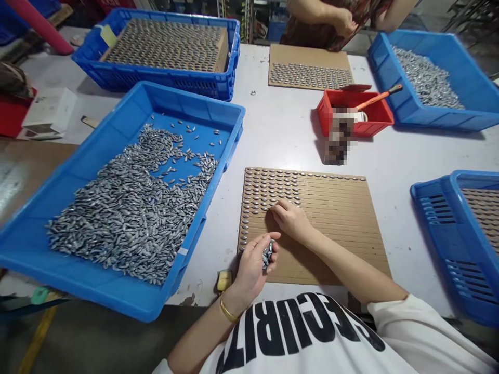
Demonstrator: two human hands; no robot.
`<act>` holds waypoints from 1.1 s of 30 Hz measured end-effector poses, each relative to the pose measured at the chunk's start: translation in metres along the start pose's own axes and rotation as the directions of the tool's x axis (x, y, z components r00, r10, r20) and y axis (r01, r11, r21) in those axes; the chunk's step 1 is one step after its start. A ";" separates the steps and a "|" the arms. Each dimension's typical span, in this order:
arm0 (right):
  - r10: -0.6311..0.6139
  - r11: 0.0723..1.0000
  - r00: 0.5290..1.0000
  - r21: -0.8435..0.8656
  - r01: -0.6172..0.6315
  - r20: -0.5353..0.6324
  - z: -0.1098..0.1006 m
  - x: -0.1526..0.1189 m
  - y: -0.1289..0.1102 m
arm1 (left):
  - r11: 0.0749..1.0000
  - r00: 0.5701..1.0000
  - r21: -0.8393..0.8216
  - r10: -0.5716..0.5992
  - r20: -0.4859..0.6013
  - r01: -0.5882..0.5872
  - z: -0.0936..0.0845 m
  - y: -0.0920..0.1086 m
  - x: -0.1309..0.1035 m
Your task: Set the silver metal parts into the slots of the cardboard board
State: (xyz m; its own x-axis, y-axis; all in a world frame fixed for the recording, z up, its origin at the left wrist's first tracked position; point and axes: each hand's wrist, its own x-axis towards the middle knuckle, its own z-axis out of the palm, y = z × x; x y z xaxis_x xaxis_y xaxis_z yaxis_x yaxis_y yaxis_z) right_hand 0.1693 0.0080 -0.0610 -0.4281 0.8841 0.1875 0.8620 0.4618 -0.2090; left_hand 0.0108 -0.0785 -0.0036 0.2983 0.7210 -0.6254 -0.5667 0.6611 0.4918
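Over one board (339,215), left fingers (276,248) cup several pieces (267,255), grip of right fingers (279,206) unclear

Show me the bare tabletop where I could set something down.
Best: the white table between the left blue tray and red bin, beyond the near cardboard. Another patch lies between the red bin and right-hand blue crate. Crowded: the left blue tray, heaped with metal pieces.
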 end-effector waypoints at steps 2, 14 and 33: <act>0.004 1.000 1.000 -0.007 -0.004 -0.002 -0.001 0.000 -0.001 | 1.000 1.000 -0.017 0.013 -0.014 -0.013 0.000 0.000 0.000; 0.069 0.968 0.996 0.247 -0.054 -0.051 -0.018 -0.004 -0.006 | 0.998 0.998 -0.003 0.060 -0.028 -0.060 -0.003 0.000 0.002; 0.033 0.414 0.909 0.822 -0.391 0.416 -0.073 -0.033 -0.031 | 0.995 0.997 0.064 0.080 -0.011 -0.080 -0.001 -0.002 0.002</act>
State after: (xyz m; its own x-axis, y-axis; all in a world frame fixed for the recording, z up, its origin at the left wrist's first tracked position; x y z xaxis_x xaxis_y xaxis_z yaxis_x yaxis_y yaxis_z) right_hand 0.1767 -0.0403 0.0092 -0.4736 0.8486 -0.2356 0.3013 -0.0953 -0.9488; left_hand 0.0116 -0.0787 -0.0069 0.2431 0.7695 -0.5906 -0.5385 0.6135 0.5776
